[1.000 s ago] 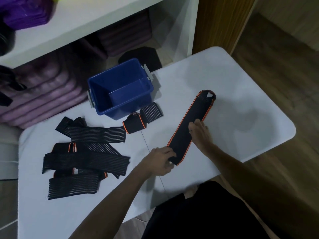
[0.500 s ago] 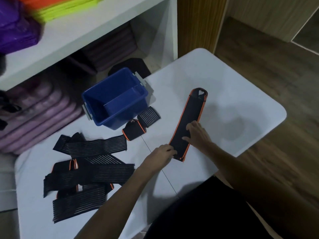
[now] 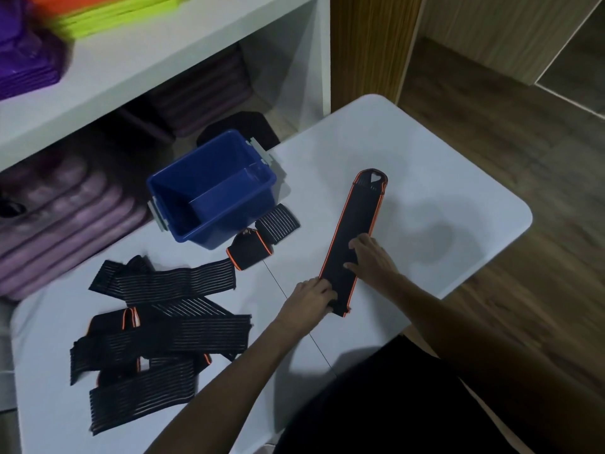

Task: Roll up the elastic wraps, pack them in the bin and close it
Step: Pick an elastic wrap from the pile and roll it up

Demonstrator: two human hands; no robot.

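A long black elastic wrap with orange edges (image 3: 355, 224) lies flat on the white table (image 3: 425, 178). My left hand (image 3: 311, 298) grips its near end, fingers curled over the edge. My right hand (image 3: 371, 258) presses flat on the wrap a little farther up. An open blue bin (image 3: 209, 198) with grey latches stands at the table's back, empty as far as I can see. A rolled wrap (image 3: 250, 252) with a striped tail (image 3: 277, 222) lies beside the bin. Several unrolled black wraps (image 3: 157, 326) lie piled on the left.
A white shelf unit (image 3: 157, 63) behind the table holds purple, green and orange mats. A black flat object (image 3: 239, 127) sits behind the bin. Wooden floor (image 3: 507, 142) lies past the table's right edge. My dark clothing fills the bottom of the view.
The wrap has swung to a more upright line. My left hand stays gripped on its near end, my right hand still pressing on it. The camera has shifted.
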